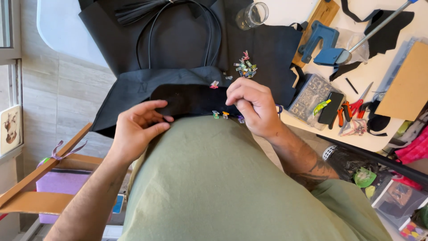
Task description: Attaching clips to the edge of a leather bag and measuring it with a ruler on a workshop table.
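Observation:
A black bag [178, 40] with two long handles lies on the white table [392, 129], its near edge hanging over my green shirt. My left hand [139, 127] pinches the left end of a black fabric strip [187, 99] that lies along that edge. My right hand [252, 106] presses on the strip's right end, fingers curled down on it. Small coloured sewing clips [220, 114] hold the strip's lower edge, and a pink clip [214, 84] sits on its upper edge. A loose pile of clips [245, 68] rests on the bag just beyond my right hand.
A glass jar [252, 15] stands at the back. To the right lie a blue hole punch [322, 42], a clear plastic box [312, 94], a black phone-like slab [332, 108], red-handled scissors [359, 103], orange pliers [344, 112] and cardboard [408, 85]. A cardboard box [53, 183] sits on the floor at left.

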